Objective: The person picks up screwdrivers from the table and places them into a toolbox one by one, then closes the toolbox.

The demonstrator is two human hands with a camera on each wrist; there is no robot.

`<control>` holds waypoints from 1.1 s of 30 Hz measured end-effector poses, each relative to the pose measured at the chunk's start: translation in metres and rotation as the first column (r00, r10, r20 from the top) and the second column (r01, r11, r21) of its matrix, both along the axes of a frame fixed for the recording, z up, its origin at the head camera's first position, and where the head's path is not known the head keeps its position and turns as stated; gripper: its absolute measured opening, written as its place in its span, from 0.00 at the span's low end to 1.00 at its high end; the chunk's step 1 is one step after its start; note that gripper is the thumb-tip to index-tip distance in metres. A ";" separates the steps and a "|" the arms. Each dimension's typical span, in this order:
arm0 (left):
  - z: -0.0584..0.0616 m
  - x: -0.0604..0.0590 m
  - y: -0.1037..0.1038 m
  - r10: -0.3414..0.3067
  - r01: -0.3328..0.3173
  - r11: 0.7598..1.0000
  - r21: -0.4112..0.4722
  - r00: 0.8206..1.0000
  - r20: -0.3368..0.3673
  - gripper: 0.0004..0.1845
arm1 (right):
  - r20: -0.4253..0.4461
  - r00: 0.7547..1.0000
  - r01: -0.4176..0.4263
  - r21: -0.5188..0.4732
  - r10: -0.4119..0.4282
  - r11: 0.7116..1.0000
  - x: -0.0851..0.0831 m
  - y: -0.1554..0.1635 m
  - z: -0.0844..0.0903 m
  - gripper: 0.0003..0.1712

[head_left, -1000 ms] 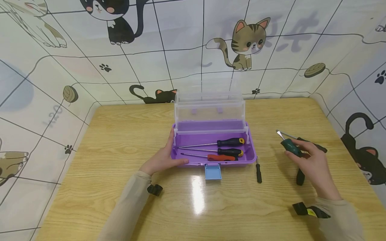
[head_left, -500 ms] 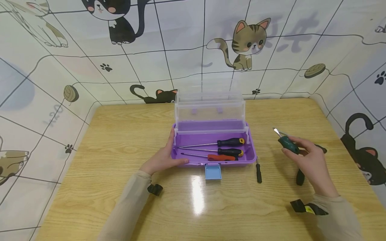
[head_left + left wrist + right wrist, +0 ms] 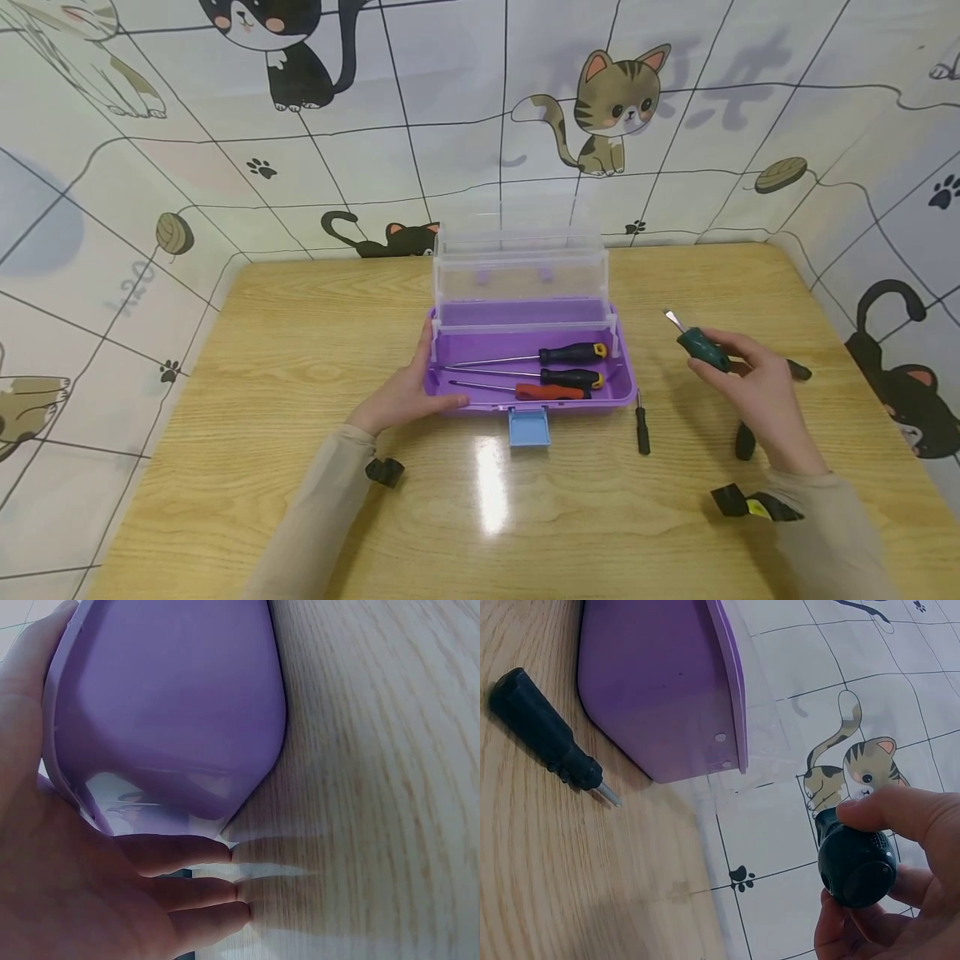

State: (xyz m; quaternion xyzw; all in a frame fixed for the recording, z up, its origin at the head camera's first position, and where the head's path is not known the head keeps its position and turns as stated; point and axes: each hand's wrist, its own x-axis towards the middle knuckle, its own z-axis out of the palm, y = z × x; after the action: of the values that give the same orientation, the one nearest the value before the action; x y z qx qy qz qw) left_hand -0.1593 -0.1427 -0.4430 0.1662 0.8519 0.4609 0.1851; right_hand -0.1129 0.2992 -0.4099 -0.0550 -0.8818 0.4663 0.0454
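While the left hand [image 3: 408,398] lies flat against the box [image 3: 529,367] at about nine o'clock of it in the head view, fingers straight and together along the purple wall, the right hand [image 3: 750,387] sits at three o'clock, fingers curled round a green screwdriver [image 3: 699,346] held above the worktop [image 3: 300,350], its flat tip aimed toward ten o'clock. Three long screwdrivers [image 3: 558,373] lie side by side in the tray, black, black-yellow and red handled; a small black driver [image 3: 642,425] lies on the wood at five o'clock of the box, and a dark-handled tool [image 3: 746,439] sits under the right wrist. My worry is the short handle: gripped mostly by fingertips, it could roll out and drop onto the wood, or its tip could catch the clear tiered lid [image 3: 521,271] if swung in too high. Left wrist view: the box [image 3: 172,712] is smooth, glossy plastic with rounded corners, resting on matte grained wood [image 3: 390,787], with the fingers [image 3: 187,855] laid straight at its base. Right wrist view: the green handle [image 3: 855,862] is stubby, round-ended and finely stippled, pinched between thumb and fingers [image 3: 900,810]; the black driver [image 3: 544,731] shows a ribbed collar and thin steel tip, just beside the box [image 3: 660,682].
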 end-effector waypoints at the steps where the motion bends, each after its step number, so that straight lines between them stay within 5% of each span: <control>1: 0.000 0.000 0.000 0.001 -0.001 1.000 0.000 1.000 0.001 0.69 | -0.001 1.000 -0.003 -0.006 0.003 1.000 -0.001 0.000 0.000 0.31; 27: -0.001 -0.001 -0.001 -0.028 0.030 0.998 0.064 0.999 -0.031 0.69 | 0.027 0.998 -0.064 0.008 0.064 0.998 -0.023 -0.015 0.013 0.32; 33: 0.006 0.001 0.000 -0.012 0.012 1.000 0.008 1.000 -0.002 0.69 | 0.034 0.996 -0.080 0.005 0.079 0.997 -0.031 -0.020 0.017 0.32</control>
State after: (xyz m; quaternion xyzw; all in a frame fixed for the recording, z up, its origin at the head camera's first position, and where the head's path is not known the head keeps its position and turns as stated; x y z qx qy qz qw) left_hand -0.1581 -0.1429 -0.4372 0.1724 0.8492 0.4631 0.1862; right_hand -0.1438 0.2788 -0.3925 -0.0276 -0.8855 0.4638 0.0119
